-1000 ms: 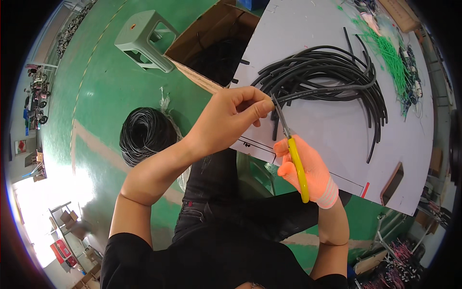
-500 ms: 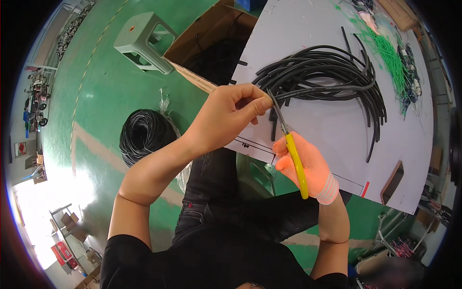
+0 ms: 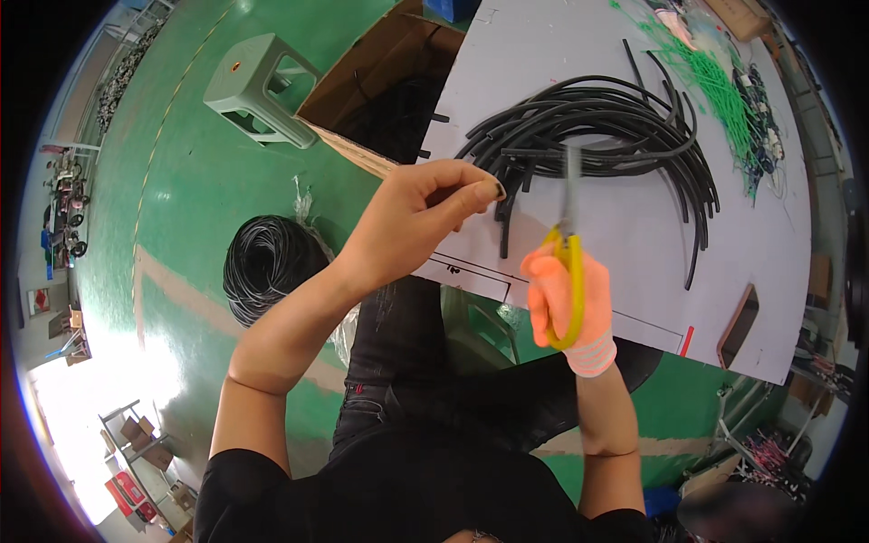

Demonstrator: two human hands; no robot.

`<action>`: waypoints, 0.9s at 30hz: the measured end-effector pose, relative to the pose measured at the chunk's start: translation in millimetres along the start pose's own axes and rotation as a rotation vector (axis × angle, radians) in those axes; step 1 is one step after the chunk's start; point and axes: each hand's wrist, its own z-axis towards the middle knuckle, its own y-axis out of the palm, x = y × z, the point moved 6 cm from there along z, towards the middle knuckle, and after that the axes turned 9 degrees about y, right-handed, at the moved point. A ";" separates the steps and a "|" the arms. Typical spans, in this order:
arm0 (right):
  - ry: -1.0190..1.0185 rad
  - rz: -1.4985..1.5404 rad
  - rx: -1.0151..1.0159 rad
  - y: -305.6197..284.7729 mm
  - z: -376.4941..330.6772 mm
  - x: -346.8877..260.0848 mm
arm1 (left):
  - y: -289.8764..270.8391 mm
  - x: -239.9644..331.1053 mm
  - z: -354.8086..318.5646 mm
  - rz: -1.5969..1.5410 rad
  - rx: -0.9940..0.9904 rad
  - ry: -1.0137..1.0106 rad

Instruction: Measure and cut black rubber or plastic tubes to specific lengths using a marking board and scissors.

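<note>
My bare left hand point(image 3: 430, 210) is closed over the table's near left edge, thumb and forefinger pinched on a small piece of black tubing point(image 3: 499, 189). Most of that piece is hidden by the fingers. An orange knit glove with a white-striped cuff covers my right hand point(image 3: 590, 303), which grips yellow-handled scissors point(image 3: 577, 281). The blades point away from me, smeared by motion, over the near side of a curved bundle of black tubes point(image 3: 588, 100). That bundle lies on the white table point(image 3: 625, 244), beyond both hands.
An open cardboard box point(image 3: 348, 149) with dark coils inside stands left of the table. On the green floor are a black cable coil point(image 3: 270, 267) and a grey-green stool point(image 3: 258, 86). A phone-like slab point(image 3: 739, 328) and green strands point(image 3: 711, 86) lie on the table's right.
The long tube has come away from my left hand and lies on the bundle; a short piece stays pinched. The scissors have moved right, away from the left fingers, and turned more upright.
</note>
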 end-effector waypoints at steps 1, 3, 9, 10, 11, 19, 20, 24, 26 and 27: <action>-0.071 0.136 0.049 -1.6 -0.6 0.5 | 0.0 3.6 -4.7 0.011 -0.001 0.060; -0.144 0.278 0.109 3.5 -0.1 4.6 | 4.1 10.1 -14.4 0.020 -0.014 0.120; -0.456 0.495 0.065 32.3 -5.2 -3.2 | 28.2 21.2 -36.3 -0.243 -0.155 0.049; -0.483 0.543 0.057 31.5 -6.1 -0.8 | 33.0 22.3 -36.4 -0.250 -0.189 0.050; -0.492 0.557 0.100 30.8 -9.3 0.3 | 32.8 20.5 -36.5 -0.209 -0.180 0.015; -0.554 0.751 0.851 -80.5 -86.7 59.9 | -33.1 -40.3 -74.5 0.243 -0.250 -0.059; -0.541 0.850 0.888 -98.3 -98.5 78.5 | -45.3 -52.3 -80.2 0.297 -0.258 -0.038; -0.552 0.895 1.101 -151.1 -115.9 152.3 | -56.3 -84.4 -95.1 0.229 -0.277 -0.180; -0.476 1.043 1.147 -165.6 -111.8 169.6 | -50.7 -87.9 -94.9 0.289 -0.251 -0.239; -0.473 1.052 1.159 -170.4 -111.8 171.5 | -50.5 -88.2 -95.9 0.292 -0.265 -0.240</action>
